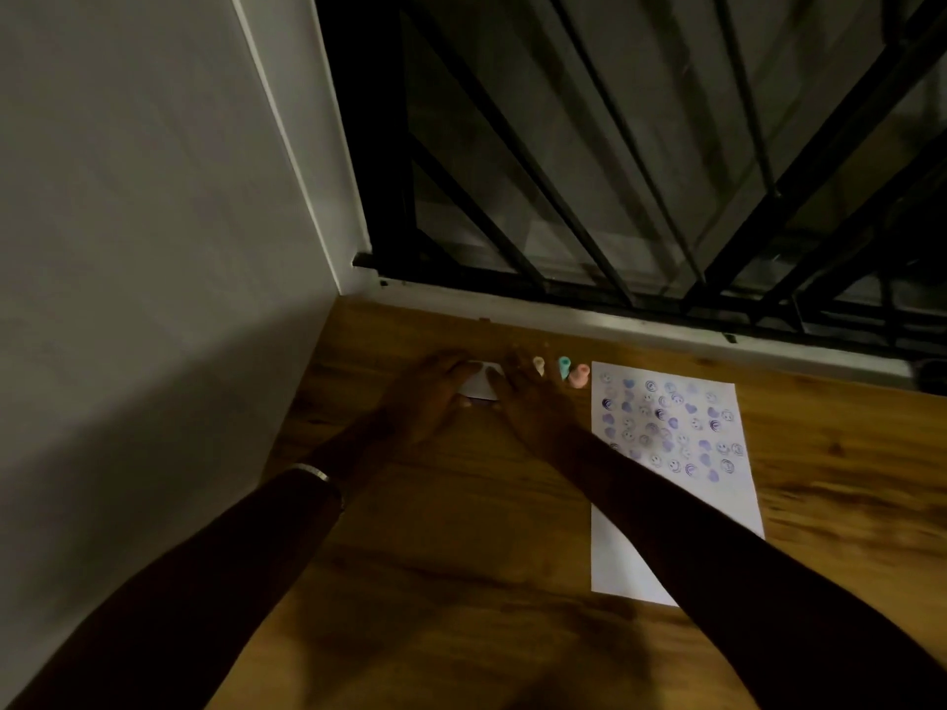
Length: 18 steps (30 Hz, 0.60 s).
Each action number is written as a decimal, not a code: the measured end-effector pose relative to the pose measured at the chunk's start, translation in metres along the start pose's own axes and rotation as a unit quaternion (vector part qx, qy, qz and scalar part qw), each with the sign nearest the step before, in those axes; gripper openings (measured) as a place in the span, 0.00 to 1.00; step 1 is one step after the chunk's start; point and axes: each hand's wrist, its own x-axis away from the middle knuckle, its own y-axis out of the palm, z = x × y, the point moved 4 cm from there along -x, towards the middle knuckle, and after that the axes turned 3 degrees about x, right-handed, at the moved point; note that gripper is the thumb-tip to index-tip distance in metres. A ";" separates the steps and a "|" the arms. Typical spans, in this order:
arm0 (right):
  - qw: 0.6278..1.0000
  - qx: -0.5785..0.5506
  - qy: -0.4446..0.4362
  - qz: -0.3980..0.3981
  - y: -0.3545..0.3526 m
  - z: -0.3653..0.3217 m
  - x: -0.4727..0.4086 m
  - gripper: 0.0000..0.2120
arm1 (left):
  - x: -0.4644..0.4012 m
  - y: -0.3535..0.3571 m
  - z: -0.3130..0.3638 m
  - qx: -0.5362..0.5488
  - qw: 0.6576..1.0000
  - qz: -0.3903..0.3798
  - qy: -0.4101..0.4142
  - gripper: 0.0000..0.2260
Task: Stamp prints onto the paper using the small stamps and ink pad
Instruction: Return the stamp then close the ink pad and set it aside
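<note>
A white sheet of paper lies on the wooden table, its upper half covered with purple and blue smiley and heart prints. Three small stamps stand in a row just left of its top edge: cream, teal and pink. Further left sits the white ink pad. My left hand and my right hand both rest on the ink pad, gripping it from either side. Most of the pad is hidden under my fingers.
A grey wall borders the table on the left. A dark window with black metal bars runs along the far edge, above a white sill. A bangle is on my left wrist.
</note>
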 end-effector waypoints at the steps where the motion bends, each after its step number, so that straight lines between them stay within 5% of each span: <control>1: 1.000 0.000 0.000 -0.003 0.002 0.001 -0.003 0.28 | -0.003 0.000 -0.001 -0.001 1.000 0.001 0.002 0.25; 18: 0.999 0.012 0.029 0.027 0.010 0.007 0.001 0.31 | 0.000 0.000 0.005 -0.020 0.999 0.023 -0.032 0.30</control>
